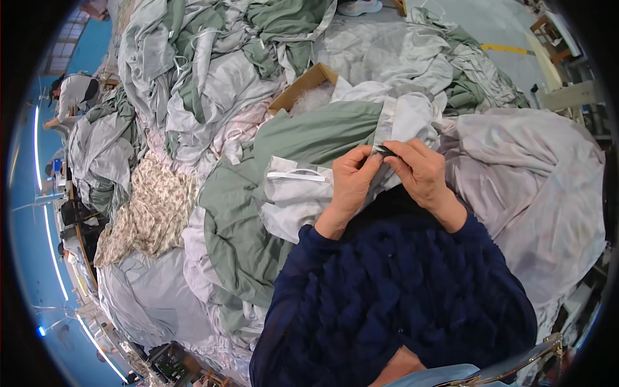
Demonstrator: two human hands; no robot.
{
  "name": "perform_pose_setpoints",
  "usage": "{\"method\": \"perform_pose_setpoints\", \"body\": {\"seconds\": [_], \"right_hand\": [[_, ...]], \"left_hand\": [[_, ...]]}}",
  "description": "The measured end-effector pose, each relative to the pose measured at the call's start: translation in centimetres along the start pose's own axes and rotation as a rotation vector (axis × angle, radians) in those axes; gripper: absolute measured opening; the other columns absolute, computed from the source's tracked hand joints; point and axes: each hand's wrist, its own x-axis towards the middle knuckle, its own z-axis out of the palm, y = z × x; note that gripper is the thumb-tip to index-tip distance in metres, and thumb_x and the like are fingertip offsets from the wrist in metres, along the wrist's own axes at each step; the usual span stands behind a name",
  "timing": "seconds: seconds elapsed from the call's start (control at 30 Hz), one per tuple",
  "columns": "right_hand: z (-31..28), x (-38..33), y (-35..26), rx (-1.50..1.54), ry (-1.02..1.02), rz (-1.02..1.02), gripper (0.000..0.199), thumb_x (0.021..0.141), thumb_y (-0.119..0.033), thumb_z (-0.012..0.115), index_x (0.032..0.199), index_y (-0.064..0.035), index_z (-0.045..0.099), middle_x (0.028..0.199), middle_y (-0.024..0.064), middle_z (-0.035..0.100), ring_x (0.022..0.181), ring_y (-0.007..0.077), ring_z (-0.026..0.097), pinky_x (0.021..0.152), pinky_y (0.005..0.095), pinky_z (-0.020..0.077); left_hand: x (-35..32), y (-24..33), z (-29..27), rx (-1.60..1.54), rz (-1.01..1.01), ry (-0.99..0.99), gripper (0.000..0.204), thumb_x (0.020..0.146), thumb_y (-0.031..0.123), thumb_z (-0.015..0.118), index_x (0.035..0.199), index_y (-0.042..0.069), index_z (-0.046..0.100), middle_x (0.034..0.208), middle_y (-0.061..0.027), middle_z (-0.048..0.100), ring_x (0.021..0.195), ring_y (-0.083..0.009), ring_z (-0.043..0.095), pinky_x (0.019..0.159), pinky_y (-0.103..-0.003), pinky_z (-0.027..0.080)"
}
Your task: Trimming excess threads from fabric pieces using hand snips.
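Observation:
My left hand [351, 182] is closed in a pinch on the edge of a green and white cloth [316, 132] draped before me. Right beside it, my right hand [422, 169] is closed too, thumb and fingers pressed together. Between the fingertips of both hands shows a small dark object [385, 151], mostly covered by the fingers; its kind I cannot make out. A white band of the cloth runs up from the fingers. Left of my left hand lies a white corner of cloth with a narrow white strap [296, 175] on it.
An open cardboard box [303, 87] with whitish fluff stands beyond the cloth. Piles of grey and green cloth [219, 84] rise at the far left. A patterned beige cloth [155, 206] lies left, a large pale cloth heap [529, 193] right. Another person [77, 93] bends at the far left.

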Motion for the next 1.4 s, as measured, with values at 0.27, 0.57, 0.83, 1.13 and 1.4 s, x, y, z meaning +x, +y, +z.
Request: {"method": "perform_pose_setpoints", "body": {"seconds": [0.27, 0.57, 0.83, 1.13, 1.4], "right_hand": [[-0.4, 0.0, -0.1, 0.005, -0.048, 0.052, 0.027, 0.083, -0.007, 0.074, 0.110, -0.0043, 0.070, 0.078, 0.0086, 0.062, 0.064, 0.0214, 0.061, 0.057, 0.0310, 0.0471], [-0.6, -0.2, -0.5, -0.005, -0.045, 0.091, 0.023, 0.083, -0.007, 0.074, 0.106, -0.0053, 0.071, 0.077, 0.0085, 0.063, 0.063, 0.0219, 0.062, 0.057, 0.0314, 0.0475], [-0.7, -0.6, -0.2, 0.034, -0.031, 0.144, 0.022, 0.085, -0.008, 0.073, 0.106, -0.0059, 0.072, 0.075, 0.0082, 0.062, 0.061, 0.0204, 0.060, 0.056, 0.0308, 0.0458], [-1.1, -0.6, -0.2, 0.077, -0.055, 0.193, 0.022, 0.084, -0.006, 0.073, 0.106, -0.0050, 0.072, 0.073, 0.0078, 0.060, 0.059, 0.0195, 0.057, 0.055, 0.0298, 0.0442], [-1.2, -0.5, -0.1, 0.060, -0.074, 0.165, 0.024, 0.082, -0.003, 0.074, 0.106, -0.0043, 0.072, 0.074, 0.0081, 0.061, 0.060, 0.0196, 0.059, 0.055, 0.0298, 0.0453]], "left_hand": [[0.0, -0.2, 0.4, -0.137, -0.076, 0.036, 0.013, 0.095, 0.004, 0.062, 0.103, -0.004, 0.069, 0.088, 0.0027, 0.065, 0.076, -0.0012, 0.053, 0.066, -0.017, 0.042], [-0.2, -0.2, 0.5, -0.163, -0.092, 0.029, 0.012, 0.094, 0.003, 0.064, 0.103, -0.003, 0.069, 0.088, 0.0019, 0.066, 0.076, -0.0016, 0.054, 0.067, -0.017, 0.043], [-0.3, -0.8, 0.3, -0.166, -0.108, 0.023, 0.012, 0.094, 0.004, 0.065, 0.103, -0.003, 0.069, 0.088, 0.0018, 0.066, 0.076, -0.0017, 0.055, 0.066, -0.018, 0.043], [-0.2, -0.9, 0.5, -0.152, -0.073, 0.023, 0.010, 0.095, 0.006, 0.064, 0.100, -0.003, 0.067, 0.086, 0.0028, 0.065, 0.075, -0.0016, 0.053, 0.066, -0.018, 0.043], [-0.2, -1.0, 0.4, -0.102, -0.058, 0.004, 0.011, 0.096, 0.008, 0.064, 0.099, -0.002, 0.067, 0.085, 0.0032, 0.064, 0.074, -0.0017, 0.051, 0.065, -0.018, 0.042]]}}
